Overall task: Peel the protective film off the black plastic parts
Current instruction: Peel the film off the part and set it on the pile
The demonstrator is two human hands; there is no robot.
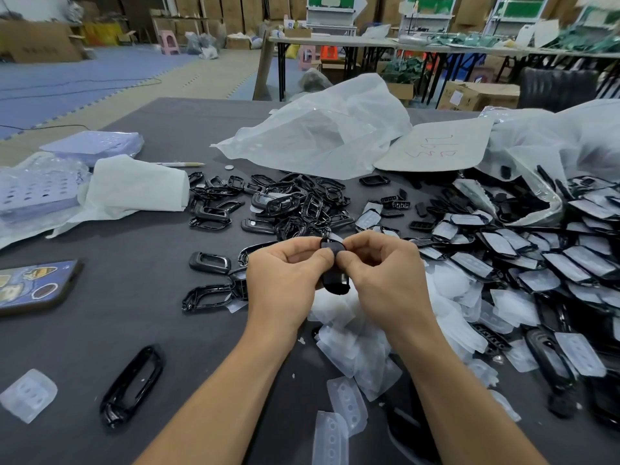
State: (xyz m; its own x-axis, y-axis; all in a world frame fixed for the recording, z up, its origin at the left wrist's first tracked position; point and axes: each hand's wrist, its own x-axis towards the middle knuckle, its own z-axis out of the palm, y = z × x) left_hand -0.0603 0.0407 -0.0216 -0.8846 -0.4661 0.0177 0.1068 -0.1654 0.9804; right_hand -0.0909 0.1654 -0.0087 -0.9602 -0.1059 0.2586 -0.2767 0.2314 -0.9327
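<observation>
Right now 1 black plastic part (pixel 335 280) is held raised above the table (pixel 134 330), just in front of the person, between 2 hands. The left hand (pixel 285 276) curls its fingers and thumb round the part's left edge. The right hand (pixel 382 276) pinches at its upper end, where a pale corner of film (pixel 336 237) seems to lift. I judge the part light, stiff and glossy, so slippery; it is best held by its rims, leaving the face free. The film looks thin, soft and limp, likely to tear if yanked, so it wants taking at a corner and drawing off low and steady. Beneath the wrists lies a heap of discarded film (pixel 349 330). Bare frames (pixel 295 203) lie beyond, and film-covered parts (pixel 523 263) spread to the right.
</observation>
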